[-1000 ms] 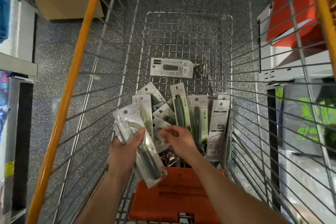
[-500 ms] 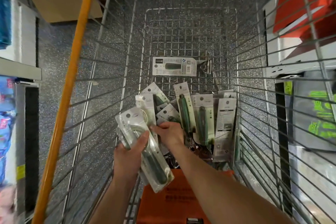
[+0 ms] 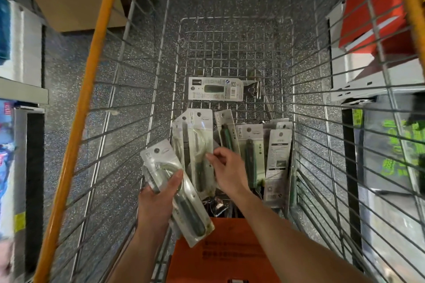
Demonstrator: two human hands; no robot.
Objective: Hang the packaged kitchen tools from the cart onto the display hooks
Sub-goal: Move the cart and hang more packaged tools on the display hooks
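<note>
1. Head view, hands: left hand (image 3: 158, 200) is clenched round a held stack (image 3: 194, 221) of blister packs at 7 o'clock of the cart (image 3: 165, 53), with the thumb laid across the top face. Right hand (image 3: 226, 170) is seen at centre, its fingertips pinching the right edge of an upright pack (image 3: 195, 142).
2. Head view, stock: loose packs (image 3: 253, 151) are leaned at 4 o'clock near the right wall. A lone pack (image 3: 215, 88) is laid flat at 12 o'clock. An orange flap (image 3: 230, 248) is seen at 6 o'clock. Display hooks are not shown.
3. Handling, judged: packs are taken to be light, with stiff card backs and glossy clear fronts, so sliding within a stack is likely.
4. Grip, judged: the long card edges at mid-length are best taken. The punched hole at the top should be left free for the hook. Bubbles should not be squeezed hard.
</note>
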